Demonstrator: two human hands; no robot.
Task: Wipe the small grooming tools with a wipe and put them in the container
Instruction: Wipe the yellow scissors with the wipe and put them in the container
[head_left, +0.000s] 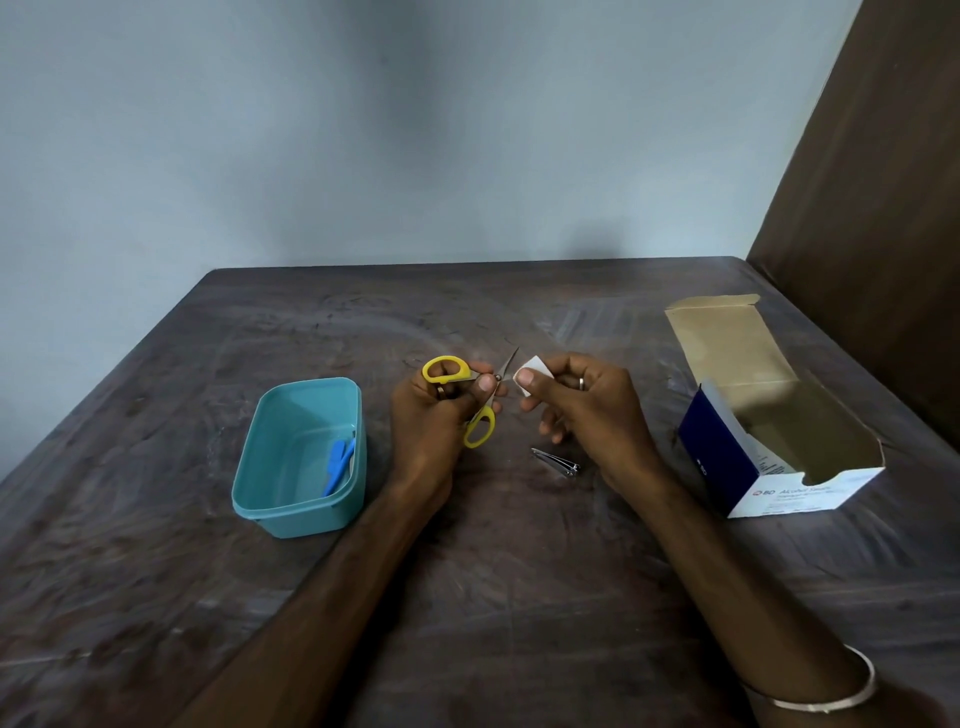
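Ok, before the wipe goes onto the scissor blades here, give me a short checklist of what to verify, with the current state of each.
1. Scissors held firmly: ok, the left hand grips them at the yellow handles.
2. Blades exposed for wiping: ok, the tips stick out past the fingers, up and to the right.
3. Wipe in hand: ok, pinched in the right hand, close beside the blades.
4. Wipe in contact with the blades: cannot tell.
5. Container open and ready: ok, no lid on it, a blue tool already inside.
6. Other tools left: not ok, the nail clipper lies on the table.
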